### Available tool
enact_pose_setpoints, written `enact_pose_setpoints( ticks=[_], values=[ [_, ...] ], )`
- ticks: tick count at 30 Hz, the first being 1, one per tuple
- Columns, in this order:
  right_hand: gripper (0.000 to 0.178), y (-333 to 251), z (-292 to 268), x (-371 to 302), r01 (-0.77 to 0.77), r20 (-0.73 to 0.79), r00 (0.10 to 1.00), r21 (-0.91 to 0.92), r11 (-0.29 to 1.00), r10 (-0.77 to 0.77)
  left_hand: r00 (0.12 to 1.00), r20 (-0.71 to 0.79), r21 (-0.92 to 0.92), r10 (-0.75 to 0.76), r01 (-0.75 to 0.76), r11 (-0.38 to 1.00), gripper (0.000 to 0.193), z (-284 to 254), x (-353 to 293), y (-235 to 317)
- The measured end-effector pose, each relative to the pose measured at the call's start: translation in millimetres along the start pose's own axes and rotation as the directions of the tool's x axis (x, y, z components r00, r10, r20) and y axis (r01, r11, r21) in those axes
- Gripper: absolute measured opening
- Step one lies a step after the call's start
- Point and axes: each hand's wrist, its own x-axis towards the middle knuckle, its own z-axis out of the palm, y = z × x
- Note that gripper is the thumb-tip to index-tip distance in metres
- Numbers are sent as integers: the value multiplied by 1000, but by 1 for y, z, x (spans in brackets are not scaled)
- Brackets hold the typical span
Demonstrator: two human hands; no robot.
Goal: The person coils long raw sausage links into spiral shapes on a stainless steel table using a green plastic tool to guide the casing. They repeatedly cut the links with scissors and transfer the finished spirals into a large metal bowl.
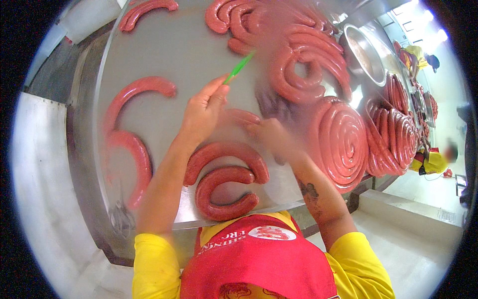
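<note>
My left hand [205, 105] is closed around a slim, bright green pointed tool [240, 67], its tip aimed away to the upper right; its exact kind is unclear. My right hand [271, 135], slightly blurred, pinches the end of a short pink sausage [238, 117] that lies on the metal table between both hands. Just below my wrists, a curved sausage [226, 152] arches over a second, C-shaped sausage [219, 193] near the table's front edge. Right of my right hand lies a large flat spiral of sausage [343, 144].
Two curved sausages [134, 99] lie left, another [147, 12] at the far left. Long coils [298, 74] fill the far right, beside a steel bowl [365, 55]. More sausage coils [393, 127] lie beyond the spiral. A dark metal tool [121, 217] sits at the near-left corner. People in yellow [433, 162] stand right.
</note>
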Motion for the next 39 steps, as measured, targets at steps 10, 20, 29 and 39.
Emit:
enact_pose_setpoints(
  ticks=[10,20,29,39],
  values=[
    [21,27,-5,10,85,-62,996,450,889,-64,946,314,544,77,-246,802,30,-40,-58,-35],
    [21,-20,-13,0,-5,-300,954,-49,999,-10,982,185,516,41,-132,846,29,-6,-130,-33],
    [11,-40,-3,-12,328,-484,800,-141,934,-354,985,66,467,157,-169,868,29,-28,-28,-33],
    [15,-37,-3,-11,237,-379,908,113,965,-178,943,326,-159,72,-21,987,26,13,8,-10]
  ],
)
